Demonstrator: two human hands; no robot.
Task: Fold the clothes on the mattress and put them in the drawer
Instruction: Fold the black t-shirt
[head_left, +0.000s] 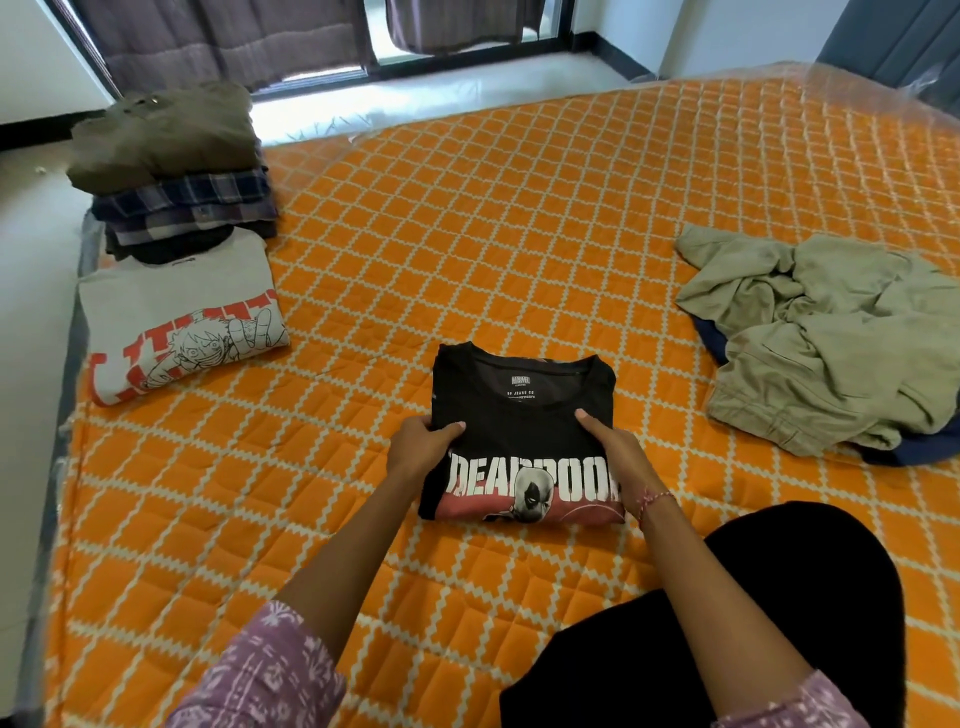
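Folded black t-shirt (524, 415) lies on orange mattress (467, 234), mid-front. Left hand (423, 441) pinches its left edge, thumb on top; right hand (615, 452) pinches right edge. Folded stack (176, 171) far left; crumpled khaki garment (821, 332) right.

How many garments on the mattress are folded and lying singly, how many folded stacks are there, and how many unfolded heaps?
Folded single garments: 2, the black shirt held by the left hand and right hand, and the white shirt
Folded stacks: 1, the stack
Unfolded heaps: 1, the heap
Total: 4
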